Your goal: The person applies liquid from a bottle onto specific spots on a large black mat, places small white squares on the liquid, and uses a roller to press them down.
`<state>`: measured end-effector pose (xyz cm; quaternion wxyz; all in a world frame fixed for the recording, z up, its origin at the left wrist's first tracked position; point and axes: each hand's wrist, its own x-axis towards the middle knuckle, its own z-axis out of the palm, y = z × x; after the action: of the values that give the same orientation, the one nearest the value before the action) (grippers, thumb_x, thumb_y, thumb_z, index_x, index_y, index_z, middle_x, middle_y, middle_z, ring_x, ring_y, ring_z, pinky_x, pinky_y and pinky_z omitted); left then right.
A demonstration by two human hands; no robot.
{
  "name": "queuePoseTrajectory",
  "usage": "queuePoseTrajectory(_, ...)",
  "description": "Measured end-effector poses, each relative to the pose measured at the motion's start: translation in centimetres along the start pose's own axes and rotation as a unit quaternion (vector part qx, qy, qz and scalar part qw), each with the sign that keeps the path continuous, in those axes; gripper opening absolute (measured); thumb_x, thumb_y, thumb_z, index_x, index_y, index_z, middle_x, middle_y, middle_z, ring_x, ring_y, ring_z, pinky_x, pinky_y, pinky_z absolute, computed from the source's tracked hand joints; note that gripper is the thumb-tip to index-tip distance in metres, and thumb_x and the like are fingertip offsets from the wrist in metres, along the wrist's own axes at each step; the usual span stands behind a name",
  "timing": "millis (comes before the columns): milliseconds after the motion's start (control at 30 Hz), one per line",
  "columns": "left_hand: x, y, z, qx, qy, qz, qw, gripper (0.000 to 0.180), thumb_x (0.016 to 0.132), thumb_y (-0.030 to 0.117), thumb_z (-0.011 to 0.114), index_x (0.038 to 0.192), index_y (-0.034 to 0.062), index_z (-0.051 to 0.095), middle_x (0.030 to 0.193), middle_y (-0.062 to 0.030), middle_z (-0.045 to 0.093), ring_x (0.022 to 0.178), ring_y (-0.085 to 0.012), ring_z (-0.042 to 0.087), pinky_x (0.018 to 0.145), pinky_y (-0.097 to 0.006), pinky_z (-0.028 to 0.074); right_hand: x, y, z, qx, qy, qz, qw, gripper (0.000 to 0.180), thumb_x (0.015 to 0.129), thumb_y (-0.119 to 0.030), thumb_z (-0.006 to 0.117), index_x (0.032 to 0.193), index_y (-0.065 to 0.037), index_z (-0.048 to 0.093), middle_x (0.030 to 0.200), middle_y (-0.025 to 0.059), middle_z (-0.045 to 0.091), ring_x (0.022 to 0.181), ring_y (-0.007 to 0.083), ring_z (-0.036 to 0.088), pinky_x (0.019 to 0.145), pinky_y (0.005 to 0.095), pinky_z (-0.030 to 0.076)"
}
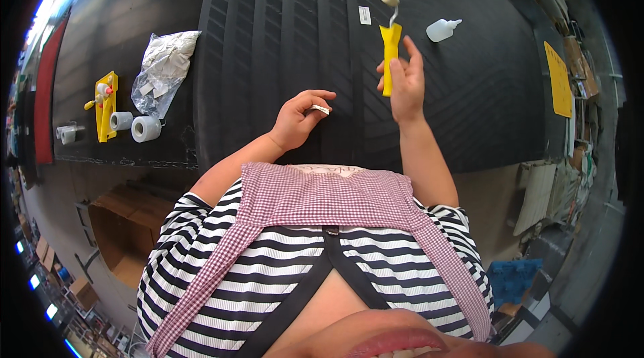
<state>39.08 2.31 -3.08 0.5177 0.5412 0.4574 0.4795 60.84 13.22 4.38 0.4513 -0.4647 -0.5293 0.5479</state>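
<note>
My left hand (292, 122) is closed, pinching a small white folded piece (320, 109), perhaps a label or paper, above the dark ribbed sheet (275, 42). In my right hand (408, 89) is a mini paint roller (390, 49) with a yellow handle, held between thumb and fingers. Its bent metal rod and small pale roller head point away from me. My right index finger stretches out beside the handle. A white rectangular label (364, 16) lies flat on the black surface, just left of the roller's rod.
Right of the roller lies a translucent squeeze bottle (441, 30) with a nozzle. At left are a clear plastic bag (164, 69) of white pieces, white rolls (145, 128) and a yellow tray (105, 106). A yellow sheet (557, 79) sits at the right edge. Below left stands a cardboard box (127, 230).
</note>
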Motion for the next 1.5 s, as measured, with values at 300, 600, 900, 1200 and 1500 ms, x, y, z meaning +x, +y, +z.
queuePoseTrajectory(300, 0.4, 3.8, 0.9, -0.242, -0.007, -0.152, 0.958, 0.018, 0.098, 0.009, 0.065, 0.112, -0.0011, 0.070, 0.136, -0.0083, 0.060, 0.109, -0.0123, 0.062, 0.094, -0.027, 0.049, -9.0, 4.7, 3.2, 0.039, -0.054, 0.046, 0.997, 0.035, 0.099, -0.004, 0.057, 0.128, 0.000, 0.037, 0.095, 0.0097, 0.064, 0.071, 0.0086, 0.061, 0.062, 0.0223, 0.051)
queuePoseTrajectory(600, 0.3, 0.6, 1.2, -0.102, 0.007, -0.057, 0.993, 0.006, 0.096, 0.000, 0.064, 0.099, 0.0011, 0.069, 0.141, -0.0114, 0.055, 0.115, -0.0176, 0.063, 0.097, -0.029, 0.051, 2.9, 3.1, -0.2, -0.197, 0.039, -0.048, 0.978, 0.043, 0.096, -0.010, 0.063, 0.138, -0.003, 0.058, 0.081, 0.0029, 0.065, 0.066, 0.0076, 0.059, 0.060, 0.0241, 0.049)
queuePoseTrajectory(900, -0.2, 0.3, 0.9, -0.081, 0.000, -0.048, 0.996, 0.010, 0.094, -0.005, 0.062, 0.099, 0.0011, 0.068, 0.139, -0.0115, 0.056, 0.116, -0.0194, 0.065, 0.098, -0.028, 0.052, 6.2, 3.9, -0.1, -0.275, 0.010, -0.013, 0.961, 0.044, 0.096, -0.013, 0.063, 0.138, -0.002, 0.058, 0.078, 0.0027, 0.063, 0.063, 0.0072, 0.057, 0.055, 0.0238, 0.047)
queuePoseTrajectory(1200, 0.0, 0.0, 0.7, -0.087, 0.001, -0.046, 0.995, 0.009, 0.094, -0.003, 0.063, 0.098, 0.0016, 0.069, 0.136, -0.0115, 0.059, 0.114, -0.0186, 0.065, 0.098, -0.029, 0.052, 5.9, 1.6, 0.1, -0.024, -0.003, -0.002, 1.000, 0.047, 0.100, -0.011, 0.057, 0.144, -0.003, 0.043, 0.087, 0.0077, 0.066, 0.063, 0.0099, 0.056, 0.058, 0.0241, 0.049)
queuePoseTrajectory(1500, 0.9, 4.4, 1.4, -0.378, -0.041, -0.143, 0.914, 0.030, 0.098, 0.014, 0.067, 0.125, 0.0015, 0.066, 0.129, -0.0070, 0.064, 0.107, -0.0147, 0.064, 0.097, -0.031, 0.050, -6.6, 4.1, 4.4, 0.085, -0.103, 0.017, 0.991, 0.030, 0.099, -0.006, 0.060, 0.122, -0.004, 0.041, 0.103, 0.0085, 0.062, 0.084, 0.0113, 0.063, 0.072, 0.0237, 0.053)
